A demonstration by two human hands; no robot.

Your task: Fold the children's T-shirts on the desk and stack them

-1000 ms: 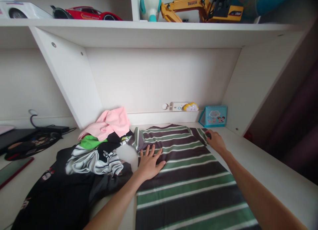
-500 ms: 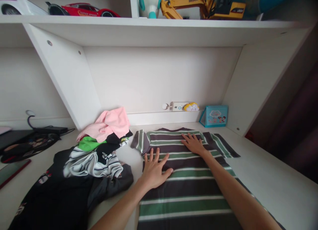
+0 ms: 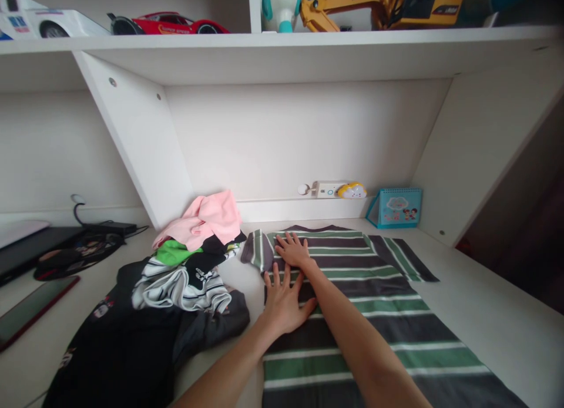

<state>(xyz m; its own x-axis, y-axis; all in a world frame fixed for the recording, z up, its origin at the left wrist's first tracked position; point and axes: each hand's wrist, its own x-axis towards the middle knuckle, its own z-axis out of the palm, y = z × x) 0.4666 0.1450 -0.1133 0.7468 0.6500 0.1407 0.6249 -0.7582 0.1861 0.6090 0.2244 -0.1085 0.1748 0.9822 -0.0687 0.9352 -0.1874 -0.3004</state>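
A dark shirt with green and white stripes (image 3: 352, 296) lies spread flat on the white desk (image 3: 484, 314), its right sleeve laid out to the side. My left hand (image 3: 284, 299) rests flat on the shirt's left side, fingers spread. Just beyond it, my right hand (image 3: 293, 250) lies flat near the shirt's upper left, by the folded left sleeve, its forearm crossing the shirt. Neither hand holds anything.
A heap of clothes (image 3: 176, 279), pink, green, striped and black, lies left of the shirt. A small blue calendar (image 3: 396, 207) and a power strip (image 3: 330, 189) stand at the back. A dark tablet (image 3: 30, 305) and cables lie far left. Toy vehicles (image 3: 383, 6) sit on the shelf above.
My right hand left the right sleeve, which now lies flat, and slid leftward across the shirt's top to the left shoulder. My left hand stayed pressed on the shirt.
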